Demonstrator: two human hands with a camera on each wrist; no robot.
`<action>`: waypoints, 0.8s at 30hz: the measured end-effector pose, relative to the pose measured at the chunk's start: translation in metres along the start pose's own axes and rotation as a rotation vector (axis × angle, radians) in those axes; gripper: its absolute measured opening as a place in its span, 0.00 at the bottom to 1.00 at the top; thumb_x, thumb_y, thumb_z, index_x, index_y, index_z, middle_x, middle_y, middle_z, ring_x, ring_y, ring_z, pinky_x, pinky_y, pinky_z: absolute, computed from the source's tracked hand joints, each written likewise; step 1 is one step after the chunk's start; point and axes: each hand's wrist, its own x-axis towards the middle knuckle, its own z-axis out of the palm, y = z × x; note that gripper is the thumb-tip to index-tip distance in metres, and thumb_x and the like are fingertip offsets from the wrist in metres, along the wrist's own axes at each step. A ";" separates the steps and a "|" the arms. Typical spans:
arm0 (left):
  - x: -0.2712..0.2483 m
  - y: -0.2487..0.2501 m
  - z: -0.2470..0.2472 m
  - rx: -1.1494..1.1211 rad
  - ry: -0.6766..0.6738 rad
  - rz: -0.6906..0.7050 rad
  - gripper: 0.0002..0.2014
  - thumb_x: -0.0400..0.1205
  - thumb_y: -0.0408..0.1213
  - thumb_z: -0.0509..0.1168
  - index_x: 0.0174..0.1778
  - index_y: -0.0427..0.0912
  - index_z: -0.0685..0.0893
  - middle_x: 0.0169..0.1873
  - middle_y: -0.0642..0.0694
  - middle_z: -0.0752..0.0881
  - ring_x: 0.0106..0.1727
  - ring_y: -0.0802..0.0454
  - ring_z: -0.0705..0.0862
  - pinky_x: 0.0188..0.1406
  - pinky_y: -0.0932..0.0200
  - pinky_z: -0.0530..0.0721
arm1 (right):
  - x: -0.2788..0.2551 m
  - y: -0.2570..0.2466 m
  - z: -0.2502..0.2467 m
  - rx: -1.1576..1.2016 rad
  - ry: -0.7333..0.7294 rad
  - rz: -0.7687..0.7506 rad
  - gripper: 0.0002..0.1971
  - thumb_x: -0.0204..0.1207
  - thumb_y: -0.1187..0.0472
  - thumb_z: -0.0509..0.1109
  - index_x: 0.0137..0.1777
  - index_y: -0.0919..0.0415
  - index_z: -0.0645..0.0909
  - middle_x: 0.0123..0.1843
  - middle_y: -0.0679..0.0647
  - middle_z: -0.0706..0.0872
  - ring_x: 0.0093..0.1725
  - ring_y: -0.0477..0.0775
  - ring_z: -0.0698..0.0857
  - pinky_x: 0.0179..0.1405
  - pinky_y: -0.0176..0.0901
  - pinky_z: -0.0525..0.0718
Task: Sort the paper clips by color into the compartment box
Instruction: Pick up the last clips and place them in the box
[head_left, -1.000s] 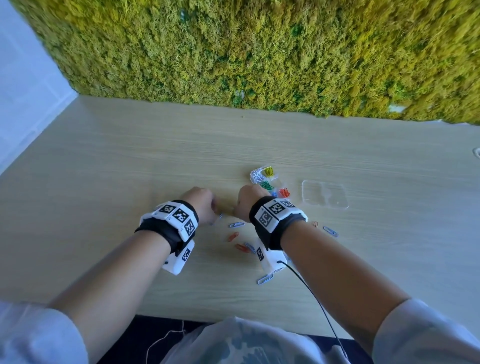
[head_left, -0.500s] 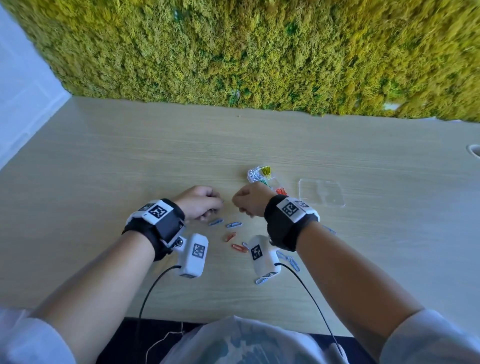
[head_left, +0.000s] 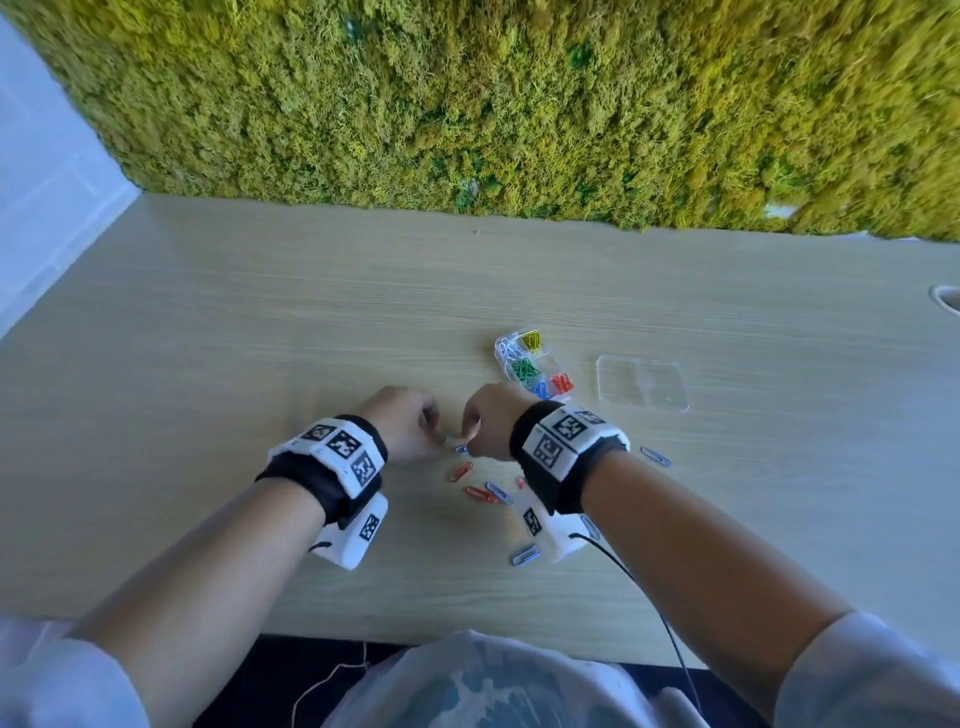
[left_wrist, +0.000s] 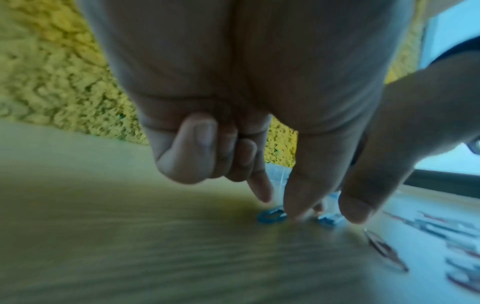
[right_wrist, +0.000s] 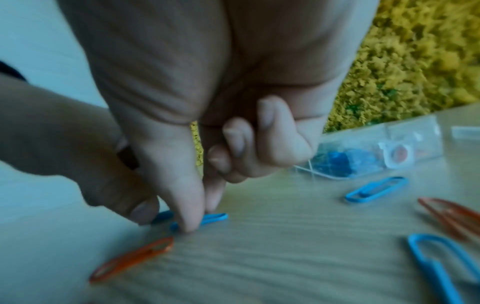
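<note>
Both my hands are down on the table (head_left: 260, 322), fingertips nearly meeting over 2 blue clips.

Right hand (head_left: 491, 423): thumb and index pinch the blue clip (right_wrist: 207, 219) where it lies flat on the wood; the other 3 fingers are curled into the palm. The clip is not yet lifted.

Left hand (head_left: 402, 428): thumb and index tips press down at a second blue clip (left_wrist: 271, 216); the outer fingers are curled in. The wrist view is blurred, so whether this is a true pinch or only a touch I cannot tell for certain. I log it as a forming pinch.

Change since 0.5 s ago: the hands hovered apart then, with 2 blue clips lying in the open between them. Now the fingertips have closed in and cover both. Both picks are under way at once.

The box (head_left: 530, 366) sits open just beyond my right hand, with white, yellow, green, blue and red lots already in separate cells. Its lid (head_left: 641, 384) lies beside it to the right.

Loose on the table: red clips (head_left: 461, 472) just behind my fingertips, and more blue ones (head_left: 655, 457) scattered near my right wrist. I count roughly 4 blue and 3 red, some hidden by the wrist unit.

Judgement: only blue and red remain, so the sort is in its late stage. Next, lift both and carry them to the blue cell. Flat clips on smooth wood are slippery, so a slip is possible.
</note>
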 end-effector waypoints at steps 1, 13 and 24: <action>0.001 0.001 0.002 0.062 0.002 0.008 0.07 0.74 0.40 0.70 0.46 0.47 0.84 0.39 0.53 0.80 0.47 0.50 0.82 0.44 0.60 0.78 | 0.001 -0.002 0.002 -0.059 -0.005 0.008 0.13 0.76 0.53 0.68 0.57 0.58 0.87 0.56 0.53 0.88 0.55 0.54 0.87 0.57 0.48 0.87; 0.009 0.007 0.008 0.053 -0.077 0.008 0.08 0.71 0.44 0.70 0.32 0.46 0.78 0.35 0.47 0.83 0.37 0.48 0.80 0.37 0.57 0.77 | -0.010 0.014 0.007 0.229 0.041 0.118 0.14 0.72 0.50 0.71 0.46 0.62 0.84 0.44 0.52 0.84 0.42 0.52 0.83 0.41 0.43 0.84; 0.036 0.077 0.001 -0.415 -0.037 0.122 0.05 0.79 0.33 0.55 0.37 0.44 0.72 0.25 0.49 0.73 0.28 0.50 0.72 0.25 0.61 0.70 | -0.049 0.065 -0.006 1.439 0.226 0.298 0.15 0.77 0.78 0.55 0.38 0.64 0.80 0.24 0.56 0.71 0.22 0.49 0.68 0.16 0.30 0.71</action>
